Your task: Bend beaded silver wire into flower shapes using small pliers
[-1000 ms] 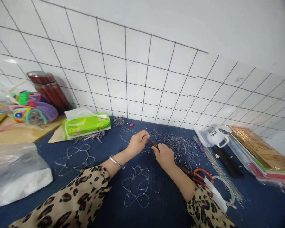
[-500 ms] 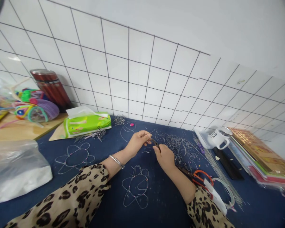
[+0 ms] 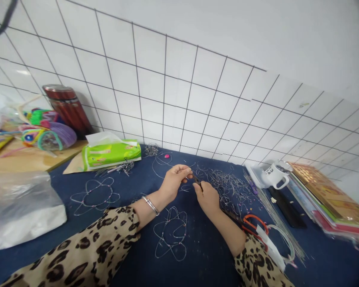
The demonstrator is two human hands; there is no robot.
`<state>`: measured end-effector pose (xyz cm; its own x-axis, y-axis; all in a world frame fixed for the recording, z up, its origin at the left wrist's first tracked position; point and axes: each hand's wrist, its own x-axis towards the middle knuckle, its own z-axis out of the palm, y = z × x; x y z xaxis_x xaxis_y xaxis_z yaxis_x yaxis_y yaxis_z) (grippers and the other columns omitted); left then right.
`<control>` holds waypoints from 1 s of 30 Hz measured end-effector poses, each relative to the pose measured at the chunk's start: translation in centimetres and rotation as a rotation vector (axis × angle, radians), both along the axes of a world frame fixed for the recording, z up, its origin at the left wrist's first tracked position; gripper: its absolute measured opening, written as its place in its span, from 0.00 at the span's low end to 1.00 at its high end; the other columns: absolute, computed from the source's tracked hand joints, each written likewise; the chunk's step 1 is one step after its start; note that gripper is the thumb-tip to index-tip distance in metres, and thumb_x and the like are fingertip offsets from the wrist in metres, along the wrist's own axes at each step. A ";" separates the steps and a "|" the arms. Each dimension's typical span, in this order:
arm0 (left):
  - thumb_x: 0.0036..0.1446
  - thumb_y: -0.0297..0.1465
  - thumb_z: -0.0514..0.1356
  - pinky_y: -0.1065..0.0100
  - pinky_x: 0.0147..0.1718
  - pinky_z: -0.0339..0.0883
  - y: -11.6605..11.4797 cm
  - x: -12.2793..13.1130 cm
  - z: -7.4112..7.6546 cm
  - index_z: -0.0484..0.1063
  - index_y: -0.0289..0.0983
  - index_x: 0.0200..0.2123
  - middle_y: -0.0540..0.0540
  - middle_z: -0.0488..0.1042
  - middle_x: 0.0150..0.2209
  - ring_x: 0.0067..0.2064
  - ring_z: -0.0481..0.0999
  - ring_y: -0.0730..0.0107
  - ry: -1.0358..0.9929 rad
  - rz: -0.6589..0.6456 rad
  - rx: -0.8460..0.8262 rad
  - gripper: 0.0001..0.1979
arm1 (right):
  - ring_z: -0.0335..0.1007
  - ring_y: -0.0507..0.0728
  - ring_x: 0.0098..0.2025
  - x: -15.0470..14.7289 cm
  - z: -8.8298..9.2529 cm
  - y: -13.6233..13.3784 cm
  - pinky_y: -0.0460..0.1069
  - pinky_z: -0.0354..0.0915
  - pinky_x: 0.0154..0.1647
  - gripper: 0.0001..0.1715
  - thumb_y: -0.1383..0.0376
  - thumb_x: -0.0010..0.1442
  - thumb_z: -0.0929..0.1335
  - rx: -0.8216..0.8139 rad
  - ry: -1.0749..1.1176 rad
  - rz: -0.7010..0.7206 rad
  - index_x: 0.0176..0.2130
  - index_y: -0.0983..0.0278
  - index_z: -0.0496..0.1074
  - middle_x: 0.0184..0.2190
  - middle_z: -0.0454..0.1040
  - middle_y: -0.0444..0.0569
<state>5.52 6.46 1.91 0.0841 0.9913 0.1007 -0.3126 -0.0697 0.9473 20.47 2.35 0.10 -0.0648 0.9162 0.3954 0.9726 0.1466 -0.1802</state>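
Observation:
My left hand (image 3: 174, 181) is pinched on a thin piece of wire over the dark blue cloth (image 3: 203, 259). My right hand (image 3: 208, 197) is closed round small dark pliers (image 3: 196, 179), whose tip meets the left fingertips. A wire flower shape with pink beads (image 3: 171, 233) lies just below my wrists. A second wire flower (image 3: 95, 194) lies to the left. A loose heap of cut wire (image 3: 227, 185) spreads to the right of my hands. Both sleeves are leopard print, and a metal bangle (image 3: 150, 205) sits on my left wrist.
Red-handled scissors (image 3: 251, 223) lie by my right forearm. A green tissue pack (image 3: 110, 153), a brown tumbler (image 3: 70, 111) and coloured pipe cleaners (image 3: 38, 131) stand at the back left. A plastic bag (image 3: 20, 207) lies left; a white mug (image 3: 275, 175) and stacked books (image 3: 329, 191) sit right.
Both hands stay together at the pliers' tip with only small finger movement. The camera has drifted slightly, shifting the scene a little to the right.

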 end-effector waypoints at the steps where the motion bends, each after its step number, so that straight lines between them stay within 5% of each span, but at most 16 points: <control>1: 0.50 0.39 0.60 0.75 0.26 0.63 -0.2 0.2 -0.1 0.68 0.34 0.36 0.44 0.74 0.34 0.33 0.73 0.73 -0.011 0.008 -0.006 0.15 | 0.65 0.51 0.29 0.0 0.0 0.0 0.45 0.49 0.28 0.24 0.51 0.63 0.53 -0.001 0.005 -0.002 0.27 0.62 0.62 0.27 0.69 0.45; 6: 0.52 0.41 0.58 0.74 0.26 0.63 -0.8 0.7 -0.8 0.68 0.34 0.38 0.41 0.74 0.39 0.35 0.73 0.71 -0.027 0.043 -0.028 0.17 | 0.65 0.51 0.30 -0.2 -0.1 -0.3 0.45 0.49 0.28 0.23 0.51 0.64 0.53 0.013 0.011 0.006 0.28 0.62 0.63 0.27 0.69 0.44; 11: 0.49 0.41 0.59 0.74 0.24 0.61 -0.2 0.0 -0.1 0.70 0.33 0.32 0.45 0.74 0.30 0.28 0.70 0.75 0.035 0.063 0.022 0.15 | 0.63 0.51 0.29 -0.4 0.1 -0.6 0.45 0.49 0.27 0.24 0.50 0.63 0.54 0.042 -0.055 0.048 0.28 0.62 0.64 0.27 0.68 0.45; 18: 0.44 0.35 0.64 0.73 0.24 0.61 1.1 -1.8 2.1 0.71 0.33 0.25 0.49 0.72 0.23 0.23 0.67 0.76 0.203 -0.063 0.133 0.10 | 0.60 0.54 0.32 0.9 1.5 -0.3 0.47 0.52 0.34 0.24 0.50 0.61 0.56 0.188 -0.212 0.104 0.28 0.64 0.65 0.28 0.66 0.50; 30: 0.49 0.36 0.59 0.73 0.22 0.62 1.3 -2.2 2.2 0.70 0.35 0.27 0.47 0.73 0.24 0.22 0.68 0.75 0.424 -0.149 0.197 0.09 | 0.56 0.56 0.34 1.1 2.3 -0.3 0.50 0.51 0.37 0.23 0.51 0.61 0.56 0.232 -0.325 0.163 0.28 0.64 0.66 0.28 0.63 0.51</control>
